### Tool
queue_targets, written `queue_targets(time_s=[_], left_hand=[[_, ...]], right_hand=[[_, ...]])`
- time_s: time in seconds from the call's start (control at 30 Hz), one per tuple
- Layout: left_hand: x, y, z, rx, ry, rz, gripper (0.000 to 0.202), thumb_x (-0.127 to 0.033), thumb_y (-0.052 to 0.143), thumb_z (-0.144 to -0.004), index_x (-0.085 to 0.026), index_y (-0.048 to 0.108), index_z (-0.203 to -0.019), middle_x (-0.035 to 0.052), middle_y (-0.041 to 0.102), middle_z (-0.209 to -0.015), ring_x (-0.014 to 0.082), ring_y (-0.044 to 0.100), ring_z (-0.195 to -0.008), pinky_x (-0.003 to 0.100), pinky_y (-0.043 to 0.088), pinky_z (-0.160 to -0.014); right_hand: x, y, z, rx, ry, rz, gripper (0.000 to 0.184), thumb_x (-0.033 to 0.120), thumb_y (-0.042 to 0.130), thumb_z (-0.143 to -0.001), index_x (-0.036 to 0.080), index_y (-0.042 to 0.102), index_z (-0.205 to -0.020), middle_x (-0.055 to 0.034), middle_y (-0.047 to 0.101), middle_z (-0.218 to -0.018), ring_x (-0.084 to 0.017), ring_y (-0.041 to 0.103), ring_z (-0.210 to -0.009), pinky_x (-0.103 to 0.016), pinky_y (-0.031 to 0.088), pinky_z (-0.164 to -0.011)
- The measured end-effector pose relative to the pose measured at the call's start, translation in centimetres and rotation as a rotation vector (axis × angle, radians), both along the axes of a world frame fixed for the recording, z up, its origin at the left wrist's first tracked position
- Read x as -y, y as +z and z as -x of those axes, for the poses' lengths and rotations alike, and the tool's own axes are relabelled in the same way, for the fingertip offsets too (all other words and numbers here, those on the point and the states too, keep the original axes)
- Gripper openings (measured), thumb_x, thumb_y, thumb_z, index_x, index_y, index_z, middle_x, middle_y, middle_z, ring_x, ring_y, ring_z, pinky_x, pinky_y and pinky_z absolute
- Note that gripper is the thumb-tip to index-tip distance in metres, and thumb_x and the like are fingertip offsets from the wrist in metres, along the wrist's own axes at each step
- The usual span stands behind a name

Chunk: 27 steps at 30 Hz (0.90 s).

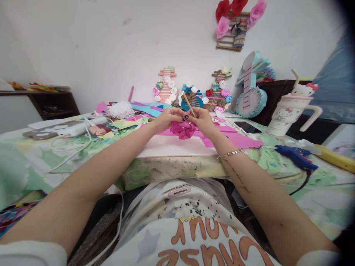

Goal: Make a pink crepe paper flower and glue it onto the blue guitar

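A person works seated at a table with a flowery cloth (16, 147); clock directions are centred on the pink paper flower (183, 130), which is held above a white board (172, 149) near the middle of the view. At 10 o'clock, the left hand (169, 120) pinches the flower's upper edge, fingers closed with no visible gap. At 2 o'clock, the right hand (200, 120) has its fingers curled nearly closed around a thin wooden stick (188, 102), which slants up towards 12; its thumb is at the flower's top. The step in hand looks like shaping or fixing petals; the next move seems to call for a steady left pinch and light control of the stick, as thin paper would crease easily. Pink paper (235, 139) lies at 4 o'clock. Near 3 is a white cup (285, 114) with a Hello Kitty picture; no lettering on it can be made out. At 6, the shirt (194, 221) carries large orange letters, upside down, apparently "Chase" and "your", partly folded; a small patch seems to say "Dalmatians", with a finer line too blurred to read.
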<state>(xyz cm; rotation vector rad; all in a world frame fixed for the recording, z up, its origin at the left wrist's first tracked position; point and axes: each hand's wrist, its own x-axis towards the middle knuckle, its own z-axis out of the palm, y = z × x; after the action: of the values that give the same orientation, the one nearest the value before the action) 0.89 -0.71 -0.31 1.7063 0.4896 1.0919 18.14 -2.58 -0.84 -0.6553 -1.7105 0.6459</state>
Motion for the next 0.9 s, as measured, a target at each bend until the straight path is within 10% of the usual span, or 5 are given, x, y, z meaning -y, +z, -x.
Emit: queue_targets(time_s=[0.9], left_hand=[[-0.87, -0.56, 0.43, 0.03, 0.024, 0.007, 0.034, -0.01, 0.085, -0.052, -0.01, 0.064, -0.078, 0.0022, 0.069, -0.069, 0.0129, 0.066, -0.06, 0.023, 0.05, -0.059]], right_hand=[[0.35, 0.13, -0.29, 0.076, -0.075, 0.107, 0.015, 0.016, 0.071, -0.056, 0.014, 0.062, -0.068, 0.0037, 0.055, -0.055, -0.008, 0.046, -0.05, -0.022, 0.033, -0.047]])
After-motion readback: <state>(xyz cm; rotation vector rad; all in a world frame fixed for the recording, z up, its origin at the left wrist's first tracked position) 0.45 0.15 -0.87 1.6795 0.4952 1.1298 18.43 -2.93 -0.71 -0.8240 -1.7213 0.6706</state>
